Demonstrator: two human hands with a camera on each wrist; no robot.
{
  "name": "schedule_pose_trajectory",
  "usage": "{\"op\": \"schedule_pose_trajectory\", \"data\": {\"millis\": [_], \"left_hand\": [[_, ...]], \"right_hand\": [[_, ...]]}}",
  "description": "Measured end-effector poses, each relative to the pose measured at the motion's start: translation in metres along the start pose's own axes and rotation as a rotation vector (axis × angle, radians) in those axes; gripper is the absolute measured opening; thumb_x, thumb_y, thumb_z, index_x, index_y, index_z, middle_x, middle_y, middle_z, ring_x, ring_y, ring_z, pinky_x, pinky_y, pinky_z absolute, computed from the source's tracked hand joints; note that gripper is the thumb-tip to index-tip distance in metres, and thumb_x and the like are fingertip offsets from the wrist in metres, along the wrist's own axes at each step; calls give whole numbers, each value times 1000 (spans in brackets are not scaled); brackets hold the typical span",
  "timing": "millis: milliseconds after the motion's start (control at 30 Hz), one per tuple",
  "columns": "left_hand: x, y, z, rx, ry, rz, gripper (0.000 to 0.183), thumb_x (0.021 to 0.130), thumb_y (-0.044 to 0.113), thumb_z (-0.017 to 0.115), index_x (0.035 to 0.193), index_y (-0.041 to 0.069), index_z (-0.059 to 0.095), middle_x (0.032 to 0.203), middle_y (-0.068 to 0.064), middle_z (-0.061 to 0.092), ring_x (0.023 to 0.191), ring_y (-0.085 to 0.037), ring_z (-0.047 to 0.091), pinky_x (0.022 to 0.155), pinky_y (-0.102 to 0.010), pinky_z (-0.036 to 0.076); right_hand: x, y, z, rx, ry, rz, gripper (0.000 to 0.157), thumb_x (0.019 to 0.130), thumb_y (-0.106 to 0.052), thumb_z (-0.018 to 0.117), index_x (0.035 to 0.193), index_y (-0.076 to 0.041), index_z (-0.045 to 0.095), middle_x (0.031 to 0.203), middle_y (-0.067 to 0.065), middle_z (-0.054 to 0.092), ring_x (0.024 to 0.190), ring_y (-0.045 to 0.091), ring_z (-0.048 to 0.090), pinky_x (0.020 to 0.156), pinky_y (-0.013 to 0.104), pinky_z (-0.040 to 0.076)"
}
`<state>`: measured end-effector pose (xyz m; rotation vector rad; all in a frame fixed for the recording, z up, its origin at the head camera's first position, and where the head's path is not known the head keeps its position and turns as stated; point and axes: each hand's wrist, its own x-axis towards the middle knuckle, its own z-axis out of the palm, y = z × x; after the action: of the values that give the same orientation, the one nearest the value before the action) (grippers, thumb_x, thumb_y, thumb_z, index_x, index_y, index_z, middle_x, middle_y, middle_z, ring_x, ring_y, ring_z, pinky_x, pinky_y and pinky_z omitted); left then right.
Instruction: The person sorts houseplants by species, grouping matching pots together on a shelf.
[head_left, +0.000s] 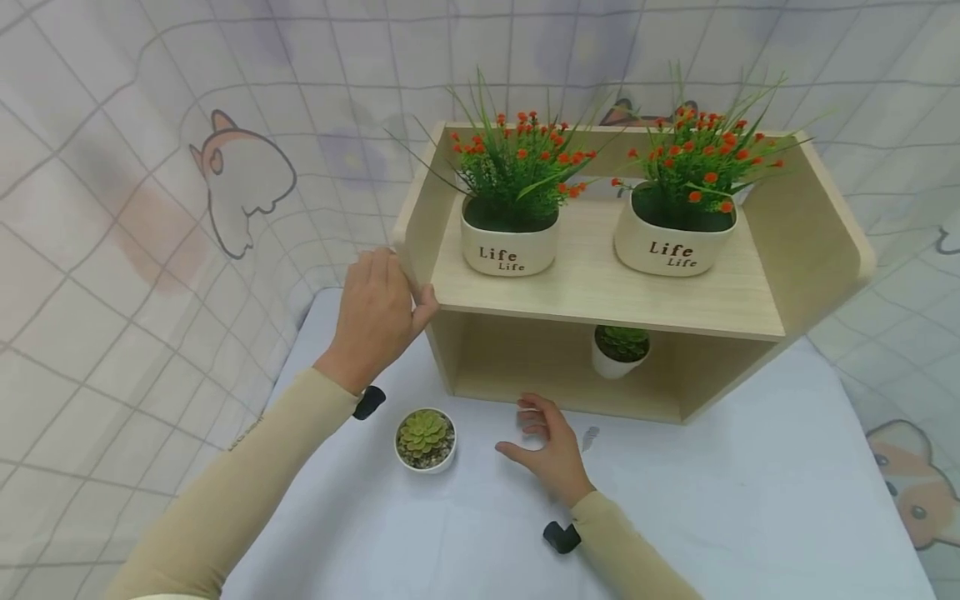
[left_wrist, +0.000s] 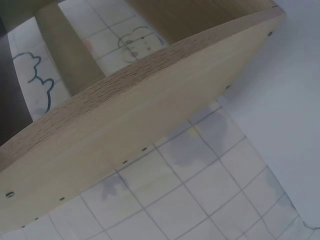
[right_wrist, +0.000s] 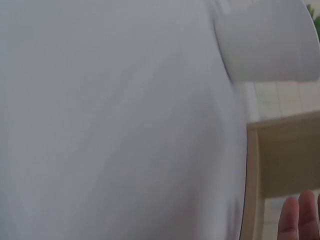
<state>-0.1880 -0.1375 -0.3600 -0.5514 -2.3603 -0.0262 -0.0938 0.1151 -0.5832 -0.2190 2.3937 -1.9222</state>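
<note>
A two-tier wooden shelf [head_left: 525, 297] stands on the white-covered table. In the head view my left hand [head_left: 377, 315] holds the front edge of its left side panel, thumb toward the shelf board. That panel [left_wrist: 125, 120] fills much of the left wrist view. My right hand [head_left: 553, 450] hovers before the lower tier, fingers apart and loosely bent, with nothing in it; a few fingertips [right_wrist: 306, 217] show in the right wrist view. Left of this hand, a potted succulent [head_left: 424, 433] in a white pot [right_wrist: 270, 42] sits on the table.
Two cream planters, the left one [head_left: 510, 250] and the right one [head_left: 675, 247], both with red flowers and grass, occupy the upper tier. Another potted succulent [head_left: 619, 363] stands inside the lower tier. A patterned curtain [head_left: 225, 333] surrounds the table [head_left: 750, 500].
</note>
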Motion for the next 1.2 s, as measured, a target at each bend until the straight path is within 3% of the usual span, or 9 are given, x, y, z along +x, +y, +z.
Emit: {"op": "schedule_pose_trajectory", "data": {"millis": [133, 333, 533, 800, 1200], "left_hand": [[0, 0, 0, -5, -10, -3, 33, 92, 30, 48, 97, -3, 49, 81, -15, 48, 72, -28, 40, 62, -37, 33], [-1, -1, 0, 7, 1, 7, 33, 92, 30, 49, 97, -3, 49, 81, -14, 49, 72, -28, 40, 62, -37, 33], [0, 0, 0, 14, 19, 22, 32, 92, 30, 49, 93, -3, 49, 79, -14, 48, 70, -28, 40, 61, -37, 33], [0, -1, 2, 47, 23, 24, 33, 92, 30, 49, 91, -3, 49, 78, -13, 47, 69, -26, 40, 60, -36, 32], [-1, 0, 2, 28, 28, 13, 32, 92, 29, 50, 90, -3, 49, 76, -12, 46, 68, -26, 38, 60, -35, 31]], "right_hand": [[3, -9, 19, -14, -80, -16, 90, 65, -39, 87, 142, -18, 44, 135, 10, 56, 118, 27, 60, 97, 39, 51], [7, -18, 45, -79, -201, -49, 93, 64, -45, 86, 143, -30, 41, 140, 7, 53, 123, 23, 57, 98, 41, 51], [8, -21, 67, -139, -292, -114, 101, 62, -49, 86, 147, -23, 38, 140, -4, 50, 125, 18, 54, 99, 37, 50], [9, -19, 87, -193, -289, -88, 106, 60, -48, 88, 148, -23, 34, 138, -10, 48, 123, 11, 51, 97, 30, 50], [10, -22, 91, -165, -265, -63, 99, 60, -49, 88, 143, -29, 38, 133, -11, 51, 118, 10, 52, 95, 26, 50]]}}
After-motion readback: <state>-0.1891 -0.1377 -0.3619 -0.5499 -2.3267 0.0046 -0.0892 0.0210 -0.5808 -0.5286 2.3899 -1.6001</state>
